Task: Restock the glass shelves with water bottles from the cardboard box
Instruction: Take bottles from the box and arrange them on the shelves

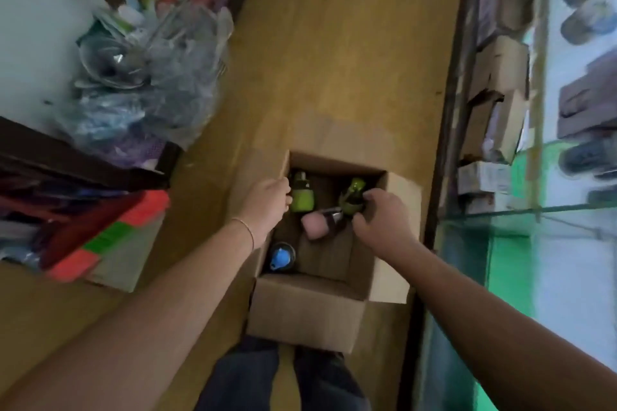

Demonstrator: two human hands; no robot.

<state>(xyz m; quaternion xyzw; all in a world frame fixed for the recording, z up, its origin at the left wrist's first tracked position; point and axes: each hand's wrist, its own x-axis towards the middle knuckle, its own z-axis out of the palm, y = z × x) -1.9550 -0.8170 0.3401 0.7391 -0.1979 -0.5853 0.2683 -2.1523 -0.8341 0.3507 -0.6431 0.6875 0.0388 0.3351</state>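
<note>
Both your arms reach down and forward into the open cardboard box (310, 307) that sits on the wooden floor (334, 43) just ahead of your legs (283, 377). Your left hand (267, 200) comes in from 7 o'clock, forearm straight, a thin bracelet (247, 230) on the wrist; its fingers curl over the box's left wall at the far corner, and the fingertips lie against a green bottle (302, 195) standing there, though whether they grip the bottle or only the cardboard cannot be told. Your right hand (380, 220) comes in from 5 o'clock with the wrist bent downward, fingers and thumb curled round the top of a second green bottle (350, 198) at the box's far right, so that hand has hold of it. Between your hands, near the box's middle, a pink bottle (315, 225) lies tilted, its dark end toward your right hand. At the box's 7 o'clock corner a blue bottle (280, 257) stands upright, beside your left forearm. The glass shelves (534, 210) run along your 3 o'clock side, well apart from the box, with blurred goods on them. At 10 o'clock a heap of plastic bags (150, 83) rests on a pale counter.
</note>
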